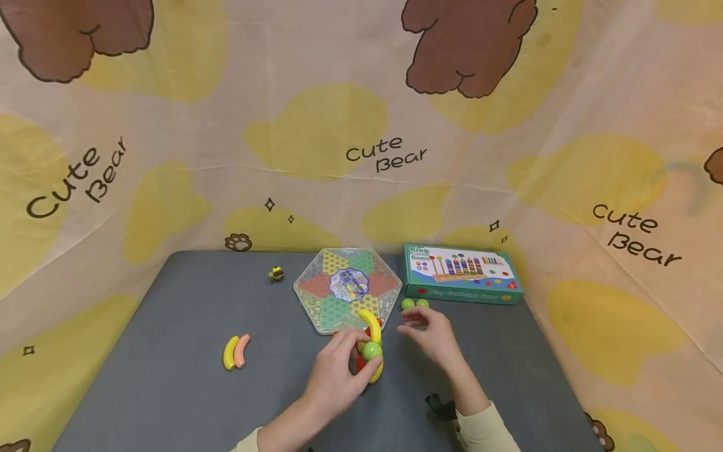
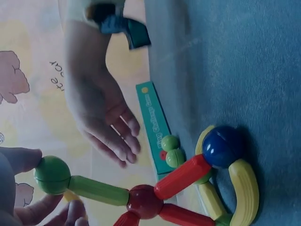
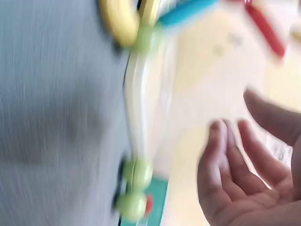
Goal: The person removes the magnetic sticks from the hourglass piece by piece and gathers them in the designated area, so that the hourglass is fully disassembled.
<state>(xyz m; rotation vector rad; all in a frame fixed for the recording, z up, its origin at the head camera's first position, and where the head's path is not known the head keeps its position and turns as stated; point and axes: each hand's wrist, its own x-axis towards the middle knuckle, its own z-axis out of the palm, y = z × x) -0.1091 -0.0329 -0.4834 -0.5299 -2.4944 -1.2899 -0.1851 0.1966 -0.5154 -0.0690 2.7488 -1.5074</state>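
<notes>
the left hand point(image 1: 333, 376) grips a green ball point(image 2: 52, 175) at the top of a toy built of rods and balls point(image 1: 369, 351), standing on the grey tabletop point(image 1: 169, 376) just before the hexagonal game board point(image 1: 347, 289). the right hand point(image 1: 432, 333) hovers beside it with fingers point(image 2: 124, 141) loosely spread, holding nothing, near two green balls point(image 1: 415, 304).

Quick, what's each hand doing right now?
Left hand: grips the green ball of the stick-and-ball toy.
Right hand: open, holding nothing.
</notes>
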